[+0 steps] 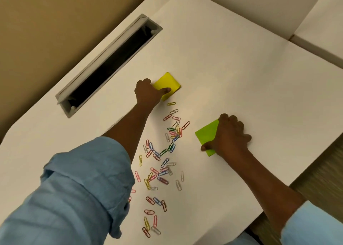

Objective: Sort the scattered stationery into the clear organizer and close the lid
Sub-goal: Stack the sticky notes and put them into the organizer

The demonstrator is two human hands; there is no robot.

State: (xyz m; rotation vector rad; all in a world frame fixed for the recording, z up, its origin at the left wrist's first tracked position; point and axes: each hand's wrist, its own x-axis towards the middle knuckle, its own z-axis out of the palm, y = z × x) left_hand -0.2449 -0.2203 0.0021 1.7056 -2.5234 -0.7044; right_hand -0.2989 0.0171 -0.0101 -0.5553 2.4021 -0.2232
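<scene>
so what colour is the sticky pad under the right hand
The sticky pad is lime green, head view.

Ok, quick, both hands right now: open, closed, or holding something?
Left hand: closed on the yellow sticky-note pad.
Right hand: closed on the green sticky-note pad.

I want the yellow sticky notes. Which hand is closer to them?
Left. The left hand grips the yellow sticky notes; the right hand is away from them, past the paper clips, holding the green sticky notes.
</scene>
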